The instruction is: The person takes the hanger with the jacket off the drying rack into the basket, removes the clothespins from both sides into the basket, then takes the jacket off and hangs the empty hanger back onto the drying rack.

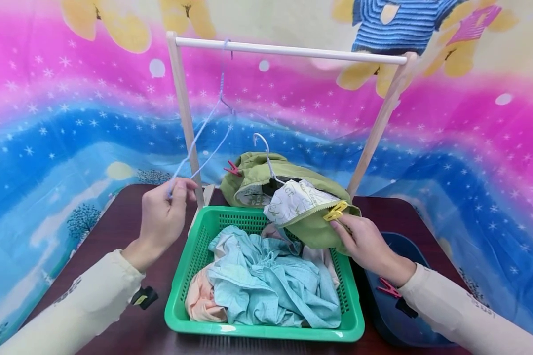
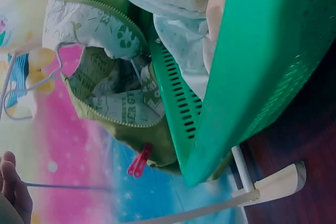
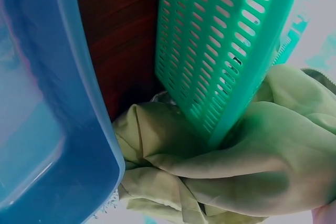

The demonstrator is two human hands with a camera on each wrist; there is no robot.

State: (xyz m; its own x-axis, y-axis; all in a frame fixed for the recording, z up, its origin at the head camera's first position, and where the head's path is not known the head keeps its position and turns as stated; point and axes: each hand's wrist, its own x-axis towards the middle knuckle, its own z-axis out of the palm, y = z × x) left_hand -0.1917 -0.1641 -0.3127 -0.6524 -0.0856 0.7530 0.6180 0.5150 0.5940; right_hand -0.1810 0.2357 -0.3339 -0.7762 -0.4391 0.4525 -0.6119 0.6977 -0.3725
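My left hand (image 1: 164, 214) pinches the lower left end of a lavender wire hanger (image 1: 202, 129), whose hook hangs over the rack's rod. With my right hand (image 1: 370, 246) I grip the edge of a green zip jacket (image 1: 250, 172), thumb close to a yellow clothespin (image 1: 335, 212) clipped there. A pale hanger (image 1: 268, 155) sits inside the jacket, its hook standing up out of the neck opening. On the jacket's left side is a red clothespin (image 1: 233, 168). The jacket (image 3: 236, 150) drapes over the back right of a green basket (image 3: 199, 51); its printed lining (image 2: 94, 27) shows.
Light blue cloth (image 1: 271, 276) and peach cloth (image 1: 204, 298) lie in the basket. Behind it stands a wooden rack (image 1: 293, 48) with a crossbar and two posts. A dark blue tub (image 1: 408, 246) holding a red clothespin (image 1: 388, 287) is on the right. A patterned curtain (image 1: 93, 162) surrounds the table.
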